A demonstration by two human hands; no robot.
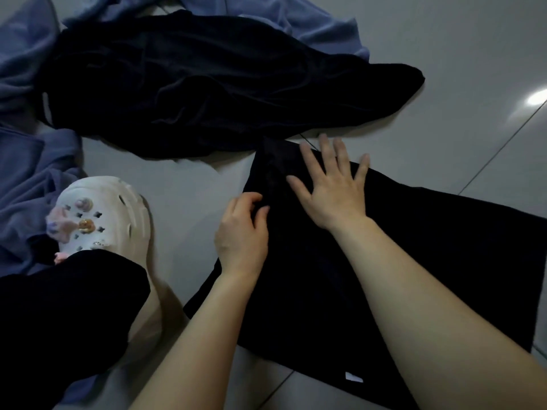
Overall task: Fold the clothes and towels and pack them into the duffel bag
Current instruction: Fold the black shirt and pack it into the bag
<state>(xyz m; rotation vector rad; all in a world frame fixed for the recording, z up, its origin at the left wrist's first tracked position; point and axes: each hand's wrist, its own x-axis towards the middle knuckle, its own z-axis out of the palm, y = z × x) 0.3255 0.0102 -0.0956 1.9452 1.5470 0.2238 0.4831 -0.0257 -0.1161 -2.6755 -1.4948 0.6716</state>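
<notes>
A black cloth (325, 291) lies spread flat on the tiled floor in front of me, with a small white label near its lower edge. My right hand (331, 190) presses flat on its upper part, fingers straight and spread. My left hand (241, 229) pinches the cloth's left edge with curled fingers and thumb. A crumpled black garment (207, 93) lies beyond on the floor. Blue garments (26, 161) lie at the left and along the top (310, 22). No duffel bag is in view.
My foot in a white clog (103, 220) with charms stands at the left, below it a black trouser leg (65, 315). Grey glossy floor tiles (458, 84) show at the right, with a light glare.
</notes>
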